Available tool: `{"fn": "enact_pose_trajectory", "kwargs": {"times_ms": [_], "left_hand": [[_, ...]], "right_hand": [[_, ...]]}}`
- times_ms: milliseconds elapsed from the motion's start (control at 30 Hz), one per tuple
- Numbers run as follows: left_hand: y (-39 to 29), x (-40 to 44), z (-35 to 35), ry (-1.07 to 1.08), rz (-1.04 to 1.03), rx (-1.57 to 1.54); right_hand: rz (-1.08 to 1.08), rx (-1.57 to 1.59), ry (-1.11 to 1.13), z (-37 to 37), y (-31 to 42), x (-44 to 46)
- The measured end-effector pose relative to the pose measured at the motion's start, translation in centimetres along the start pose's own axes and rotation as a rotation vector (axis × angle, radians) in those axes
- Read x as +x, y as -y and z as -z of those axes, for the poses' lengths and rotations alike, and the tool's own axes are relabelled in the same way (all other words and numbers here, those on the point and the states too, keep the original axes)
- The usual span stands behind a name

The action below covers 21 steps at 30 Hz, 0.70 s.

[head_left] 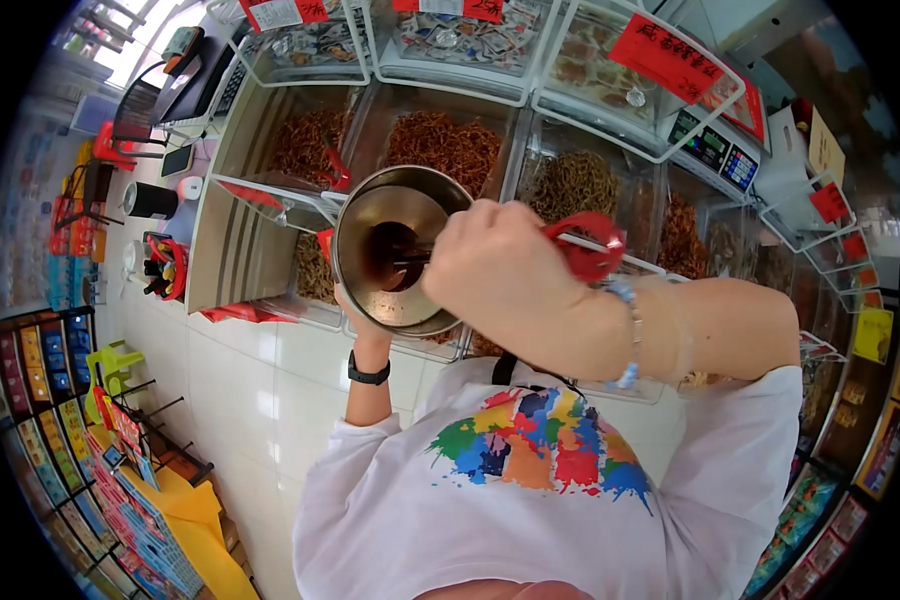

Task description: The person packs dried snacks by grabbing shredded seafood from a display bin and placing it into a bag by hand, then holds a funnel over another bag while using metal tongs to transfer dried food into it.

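A deep metal bowl (355, 225) is tilted toward me over the front of the food bins. My left hand (367, 325) supports it from beneath and behind, with most of its fingers hidden by the bowl. Dark reddish-brown contents or a shadowed bottom (388, 250) show inside; I cannot tell which. My right hand (495, 255) is closed in a fist at the bowl's right rim. It grips tongs (588, 245) whose red looped end sticks out to the right, slightly blurred. Their thin dark tips reach into the bowl.
Clear bins of reddish shredded food (445, 145) and greenish-brown strips (575, 185) stand beyond the bowl. Lidded bins with red price cards (665, 58) sit behind. A digital scale (715, 150) is at the back right, a white counter (170, 220) at left. Packaged-goods shelves (45, 360) line the far left.
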State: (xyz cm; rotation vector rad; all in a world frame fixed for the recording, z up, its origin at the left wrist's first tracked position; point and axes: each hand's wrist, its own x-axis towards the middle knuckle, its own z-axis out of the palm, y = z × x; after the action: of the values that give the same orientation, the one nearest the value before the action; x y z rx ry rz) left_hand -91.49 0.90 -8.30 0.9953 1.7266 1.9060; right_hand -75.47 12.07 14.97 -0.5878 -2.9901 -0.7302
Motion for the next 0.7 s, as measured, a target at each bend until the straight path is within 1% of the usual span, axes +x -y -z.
{"fn": "enact_pose_trajectory", "kwargs": {"times_ms": [33, 67, 133, 233, 300, 333, 400, 467, 567, 600, 633, 667, 700], "left_hand": [[0.2, -0.1, 0.4, -0.010, -0.002, -0.002], [0.4, -0.1, 0.7, -0.017, -0.012, 0.006], [0.6, 0.2, 1.1, -0.025, -0.038, 0.038], [0.5, 1.3, 1.4, -0.034, -0.080, 0.085], [0.4, 2.0, 1.5, -0.046, -0.089, 0.095], [0.3, 2.2, 1.5, -0.053, -0.082, 0.087], [0.5, 2.3, 1.6, -0.060, -0.071, 0.068], [1.2, 2.2, 1.8, -0.067, -0.060, 0.047], [3.1, 1.5, 2.8, -0.088, 0.300, -0.597], [3.2, 1.6, 2.9, -0.088, 0.300, -0.597], [3.4, 1.7, 3.0, -0.044, 0.173, -0.298], [3.5, 1.8, 3.1, -0.001, 0.045, 0.001], [3.1, 1.9, 2.9, -0.006, 0.044, -0.001]], "right_hand": [[0.029, 0.121, 0.019, -0.3, -1.3, -0.5], [0.026, 0.161, 0.039, -0.2, -2.2, -1.1], [0.027, 0.201, 0.057, -0.1, -3.9, -2.3], [0.053, 0.279, 0.024, 0.0, -6.2, -3.8], [-0.035, 0.327, 0.003, 0.4, -7.3, -4.8], [-0.031, 0.326, 0.000, 0.8, -7.9, -5.2], [-0.135, 0.406, 0.011, 1.7, -9.0, -5.9], [-0.152, 0.409, 0.023, 2.0, -9.7, -6.3], [-0.172, 0.418, 0.037, 2.4, -10.2, -6.1], [-0.173, 0.420, 0.037, 2.7, -10.3, -6.0], [-0.173, 0.420, 0.038, 3.0, -10.6, -6.1], [-0.217, 0.418, 0.008, 3.3, -11.0, -6.3], [-0.257, 0.415, -0.024, 3.5, -11.4, -6.5]]}}
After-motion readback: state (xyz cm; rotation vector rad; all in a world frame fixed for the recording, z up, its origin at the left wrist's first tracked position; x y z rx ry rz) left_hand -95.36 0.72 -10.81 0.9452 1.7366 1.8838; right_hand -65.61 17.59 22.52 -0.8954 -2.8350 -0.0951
